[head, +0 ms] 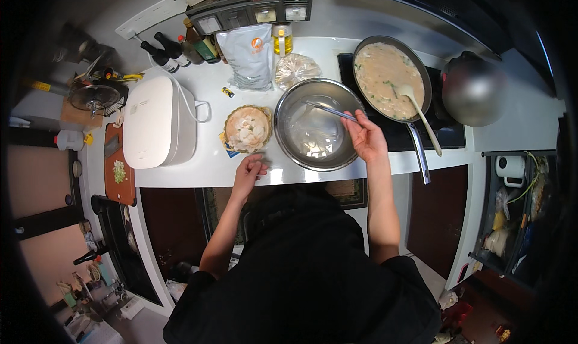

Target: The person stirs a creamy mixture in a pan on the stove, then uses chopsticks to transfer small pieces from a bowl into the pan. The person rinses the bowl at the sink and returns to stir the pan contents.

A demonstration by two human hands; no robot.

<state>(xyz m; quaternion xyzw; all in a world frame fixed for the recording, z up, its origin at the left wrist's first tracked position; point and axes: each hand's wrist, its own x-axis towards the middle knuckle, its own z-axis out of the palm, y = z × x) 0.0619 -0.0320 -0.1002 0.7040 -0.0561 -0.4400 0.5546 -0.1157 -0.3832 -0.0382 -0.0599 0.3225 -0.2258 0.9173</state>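
Note:
My right hand point(368, 137) grips a pair of metal chopsticks point(332, 111), whose far ends reach over a wide stainless steel bowl point(281, 138). Clear liquid, or a wet shiny film, lies in the bowl. Near the counter's front edge, my left hand point(249, 174) is empty with its fingers loosely curled and apart. Just beyond it stands a round dish with a scalloped rim point(229, 118), holding or patterned with pale petal-like shapes. A frying pan point(427, 79) on the hob holds a thick, pale mixture with green bits, and a light-coloured spoon point(423, 116) rests in it.
A white rice cooker point(149, 122) stands at the left, by a cutting board point(124, 190) with chopped green pieces. Behind the bowl are a white bag point(248, 57), a clear plastic bag point(295, 68), an oil jar point(282, 39) and several bottles. The pan's handle point(420, 156) juts over the front edge.

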